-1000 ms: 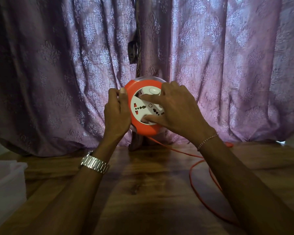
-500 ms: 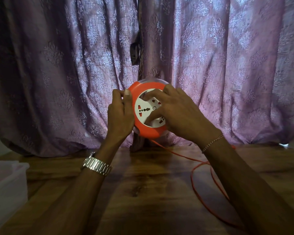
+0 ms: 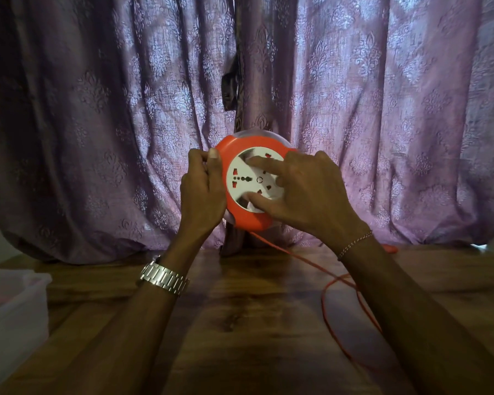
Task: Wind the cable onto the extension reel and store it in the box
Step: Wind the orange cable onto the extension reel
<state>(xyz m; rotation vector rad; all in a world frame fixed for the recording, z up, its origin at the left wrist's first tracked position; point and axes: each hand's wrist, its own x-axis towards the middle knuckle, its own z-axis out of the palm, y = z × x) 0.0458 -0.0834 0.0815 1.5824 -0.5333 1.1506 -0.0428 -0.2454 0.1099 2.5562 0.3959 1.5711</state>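
Note:
A round orange extension reel point(image 3: 240, 220) with a white socket face point(image 3: 241, 181) is held upright above the wooden table point(image 3: 240, 323). My left hand point(image 3: 201, 195) grips its left rim. My right hand point(image 3: 305, 195) lies on the white face, with the forefinger and thumb pressed into its recesses. An orange cable point(image 3: 330, 283) runs from the reel's underside down to the table, loops at the right and passes under my right forearm. A translucent white box point(image 3: 15, 306) stands at the left edge.
Purple patterned curtains point(image 3: 97, 124) hang close behind the reel and reach the table's back edge. An orange plug end point(image 3: 389, 248) lies at the back right by the curtain. Bare wood lies between my forearms.
The white face has turned under my right hand's fingers, and the cable loop on the table has shifted. The reel sits slightly lower and more to the right in view.

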